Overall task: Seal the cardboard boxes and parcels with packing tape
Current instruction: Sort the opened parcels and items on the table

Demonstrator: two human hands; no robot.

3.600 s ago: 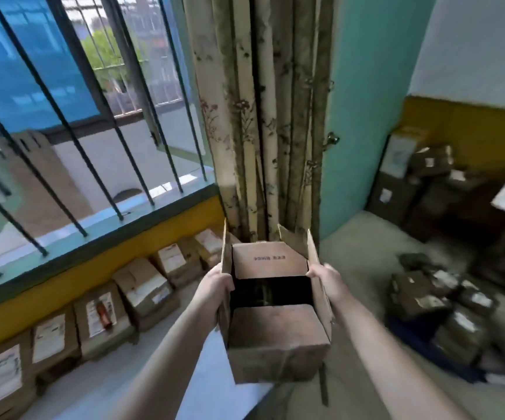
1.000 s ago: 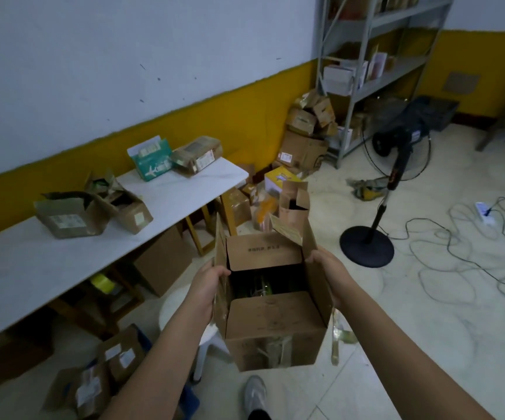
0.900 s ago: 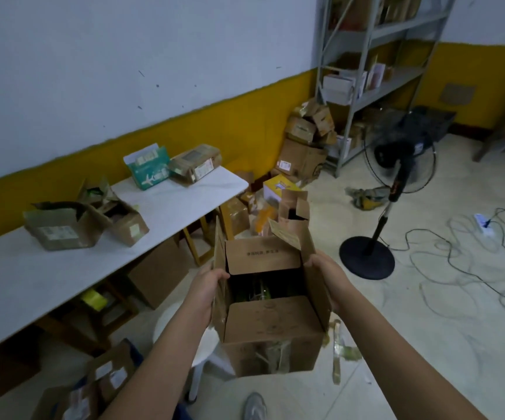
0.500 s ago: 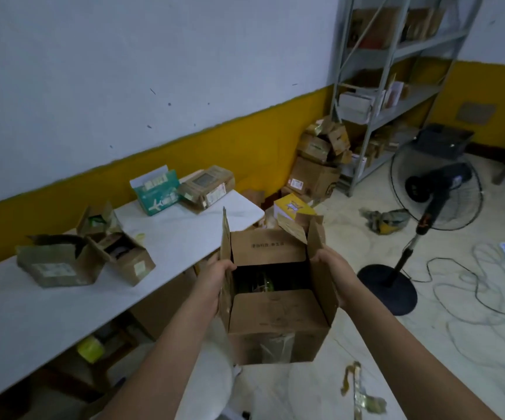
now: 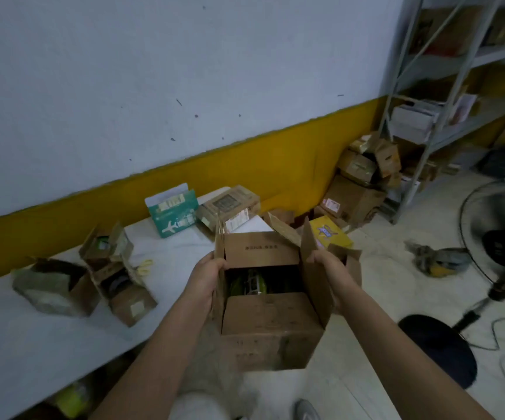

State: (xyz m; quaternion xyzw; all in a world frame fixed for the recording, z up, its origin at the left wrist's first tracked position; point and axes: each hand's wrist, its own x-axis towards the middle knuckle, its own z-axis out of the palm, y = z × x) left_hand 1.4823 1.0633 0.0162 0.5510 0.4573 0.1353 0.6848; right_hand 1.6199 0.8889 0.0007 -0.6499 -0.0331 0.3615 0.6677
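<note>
As the left hand (image 5: pixel 205 278) and right hand (image 5: pixel 331 269) clamped the open box (image 5: pixel 269 325) between them, it was best kept level and upright.

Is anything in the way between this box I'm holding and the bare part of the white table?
Nothing visible. The left hand and right hand grip the open box near the table; smaller open boxes sit farther left.

Box (image 5: pixel 268 316) between left hand (image 5: pixel 205 278) and right hand (image 5: pixel 330 268); table (image 5: pixel 17 344) left; fan (image 5: pixel 500 247) right.
</note>
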